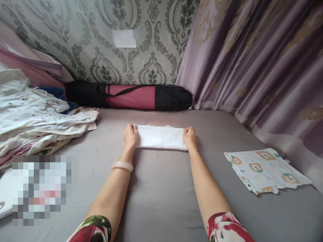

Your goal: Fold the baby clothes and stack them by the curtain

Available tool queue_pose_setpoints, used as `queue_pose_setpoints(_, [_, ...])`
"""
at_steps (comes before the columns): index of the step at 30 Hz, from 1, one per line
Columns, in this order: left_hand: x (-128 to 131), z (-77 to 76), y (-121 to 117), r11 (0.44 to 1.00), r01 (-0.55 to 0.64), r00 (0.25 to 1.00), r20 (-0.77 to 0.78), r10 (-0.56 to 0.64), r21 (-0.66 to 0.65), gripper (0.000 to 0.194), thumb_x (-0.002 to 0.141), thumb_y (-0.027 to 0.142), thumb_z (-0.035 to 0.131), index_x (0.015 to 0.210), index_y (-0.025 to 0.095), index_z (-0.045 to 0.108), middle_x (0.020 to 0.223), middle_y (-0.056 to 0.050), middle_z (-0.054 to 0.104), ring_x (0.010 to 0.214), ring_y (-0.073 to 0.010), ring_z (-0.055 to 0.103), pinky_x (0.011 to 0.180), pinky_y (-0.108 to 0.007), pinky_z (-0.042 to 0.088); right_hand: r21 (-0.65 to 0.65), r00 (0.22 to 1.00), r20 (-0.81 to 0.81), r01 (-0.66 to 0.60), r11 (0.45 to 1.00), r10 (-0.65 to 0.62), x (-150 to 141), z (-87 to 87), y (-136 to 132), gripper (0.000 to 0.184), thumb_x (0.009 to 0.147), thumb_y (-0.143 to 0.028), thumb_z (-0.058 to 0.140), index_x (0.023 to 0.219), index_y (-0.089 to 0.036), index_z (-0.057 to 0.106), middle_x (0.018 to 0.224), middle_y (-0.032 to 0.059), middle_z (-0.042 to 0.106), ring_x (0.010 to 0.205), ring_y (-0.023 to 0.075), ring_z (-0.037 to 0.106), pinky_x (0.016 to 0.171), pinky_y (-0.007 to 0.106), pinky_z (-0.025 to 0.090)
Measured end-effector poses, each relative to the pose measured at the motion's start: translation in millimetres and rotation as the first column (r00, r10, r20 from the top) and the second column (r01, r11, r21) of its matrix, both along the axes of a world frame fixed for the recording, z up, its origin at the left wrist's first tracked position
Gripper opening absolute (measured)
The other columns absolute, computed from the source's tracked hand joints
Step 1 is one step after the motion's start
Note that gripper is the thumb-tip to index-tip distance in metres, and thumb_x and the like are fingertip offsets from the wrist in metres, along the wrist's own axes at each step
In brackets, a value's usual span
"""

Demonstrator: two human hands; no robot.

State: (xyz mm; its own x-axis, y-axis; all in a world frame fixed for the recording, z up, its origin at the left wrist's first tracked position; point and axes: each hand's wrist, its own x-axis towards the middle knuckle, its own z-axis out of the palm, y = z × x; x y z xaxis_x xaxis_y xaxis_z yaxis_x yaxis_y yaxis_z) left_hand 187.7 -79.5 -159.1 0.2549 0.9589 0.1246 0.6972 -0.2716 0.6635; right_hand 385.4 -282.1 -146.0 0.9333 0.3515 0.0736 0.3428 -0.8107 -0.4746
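A white cloth (160,137), folded into a flat rectangle, lies on the grey sheet in front of me. My left hand (131,135) is closed on its left end, the thumb on top near the far corner. My right hand (190,137) grips the far right corner in the same way, fingers curled. Small bits of pale fabric stick out past the cloth's far edge. What kind of garment it is cannot be made out.
A folded patterned cloth (267,169) lies to the right. Rumpled clothes (37,117) are heaped at the left, with a blurred-out object (41,190) nearer me. Against the wall rests a long black and pink bag (130,96). Purple curtains (242,50) hang along the right side.
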Motion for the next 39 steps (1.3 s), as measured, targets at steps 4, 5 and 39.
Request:
queue_pose_setpoints(4, [1,-2.3,1,1.000,0.022,0.999,-0.040,-0.022,0.002,0.018,0.092,0.033,0.043,0.101,0.022,0.056,0.101,-0.012,0.067,0.099,-0.0287,0.062,0.082,-0.038,0.045,-0.022,1.000,0.021,-0.008,1.000,0.008,-3,-2.6,3,0.023,0.097,-0.029,0.042,0.111,-0.019,0.058,0.114,0.0129,0.064,0.104,0.0242,0.062,0.080,0.032,0.044])
queue_pose_setpoints(5, [0,-2.3,1,1.000,0.031,0.998,-0.061,-0.031,0.000,0.019,0.092,0.032,0.043,0.102,0.022,0.056,0.102,-0.013,0.067,0.100,-0.0293,0.062,0.083,-0.039,0.045,-0.032,1.000,0.023,-0.013,0.999,0.013,-4,-2.6,3,0.023,0.097,-0.028,0.042,0.111,-0.019,0.058,0.115,0.0129,0.063,0.105,0.0245,0.062,0.080,0.032,0.044])
queue_pose_setpoints(39, [28,6.7,-73,0.850,0.522,0.767,-0.473,-0.434,0.066,0.054,0.099,0.045,0.023,0.147,0.026,0.039,0.158,-0.009,0.029,0.145,-0.0319,0.025,0.116,-0.052,0.020,-0.238,0.802,0.055,-0.568,0.788,0.595,-74,-3.2,34,0.054,0.100,-0.033,0.020,0.151,-0.023,0.032,0.158,0.0001,0.028,0.146,0.0217,0.018,0.118,0.049,0.012])
